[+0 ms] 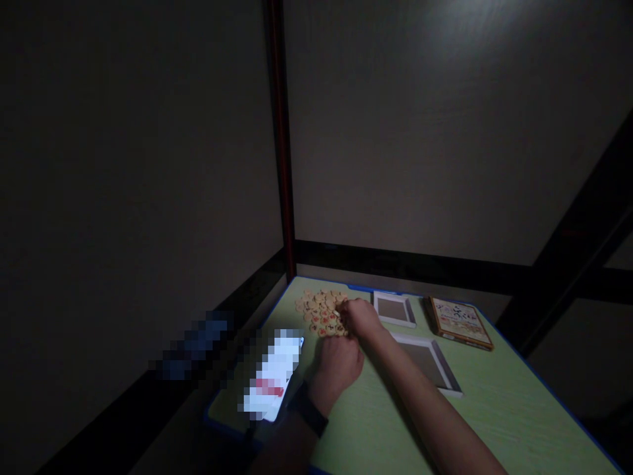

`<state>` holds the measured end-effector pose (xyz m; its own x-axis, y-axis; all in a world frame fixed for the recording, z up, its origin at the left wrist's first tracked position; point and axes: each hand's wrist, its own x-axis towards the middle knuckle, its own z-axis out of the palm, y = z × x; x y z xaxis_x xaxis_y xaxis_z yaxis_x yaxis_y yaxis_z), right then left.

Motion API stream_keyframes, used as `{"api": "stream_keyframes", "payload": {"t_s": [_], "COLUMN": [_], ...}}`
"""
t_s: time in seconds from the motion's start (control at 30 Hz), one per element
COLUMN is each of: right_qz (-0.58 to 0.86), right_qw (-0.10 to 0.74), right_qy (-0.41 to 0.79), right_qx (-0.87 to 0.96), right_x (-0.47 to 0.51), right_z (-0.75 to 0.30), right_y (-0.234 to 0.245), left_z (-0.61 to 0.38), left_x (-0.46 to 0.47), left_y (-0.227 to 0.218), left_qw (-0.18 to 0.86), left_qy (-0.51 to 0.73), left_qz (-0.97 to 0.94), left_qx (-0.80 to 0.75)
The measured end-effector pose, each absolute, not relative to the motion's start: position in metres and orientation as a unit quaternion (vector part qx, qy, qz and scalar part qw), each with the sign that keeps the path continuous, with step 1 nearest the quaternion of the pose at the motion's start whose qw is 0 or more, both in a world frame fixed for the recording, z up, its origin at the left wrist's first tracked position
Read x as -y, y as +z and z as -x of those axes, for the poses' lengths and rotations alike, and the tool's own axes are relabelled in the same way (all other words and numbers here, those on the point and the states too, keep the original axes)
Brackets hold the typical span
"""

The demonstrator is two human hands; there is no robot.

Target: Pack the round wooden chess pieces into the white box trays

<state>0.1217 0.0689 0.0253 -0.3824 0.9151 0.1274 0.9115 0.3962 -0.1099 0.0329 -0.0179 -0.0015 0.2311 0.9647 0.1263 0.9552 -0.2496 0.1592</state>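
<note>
A heap of small round wooden game pieces [319, 309] with red and black marks lies at the far left corner of a green table [494, 409]. My right hand [361, 316] reaches into the heap's right edge, fingers curled on the pieces; what they grip is hidden. My left hand [336, 366] rests just in front of the heap with fingers curled under, a dark band on its wrist. Nothing shows in it.
A lit phone [274, 376] lies near the table's left edge. Two shallow white box trays [394, 309] [430, 366] sit right of the pieces, and a printed box lid [459, 322] lies farther right. Dim walls and a dark post [279, 132] stand behind.
</note>
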Motion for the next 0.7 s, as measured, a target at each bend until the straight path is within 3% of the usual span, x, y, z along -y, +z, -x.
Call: {"api": "stream_keyframes", "payload": {"t_s": [0.7], "right_qz": [0.548], "right_qw": [0.128], "right_qy": [0.048], "right_qx": [0.825], "right_x": [-0.069], "right_z": [-0.114], "right_y": [0.022], "left_z": [-0.035], "left_x": [0.024], "left_y": [0.005], "left_qw": [0.044], "left_qy": [0.09], "left_qz": [-0.784], "left_qx": [-0.612]}}
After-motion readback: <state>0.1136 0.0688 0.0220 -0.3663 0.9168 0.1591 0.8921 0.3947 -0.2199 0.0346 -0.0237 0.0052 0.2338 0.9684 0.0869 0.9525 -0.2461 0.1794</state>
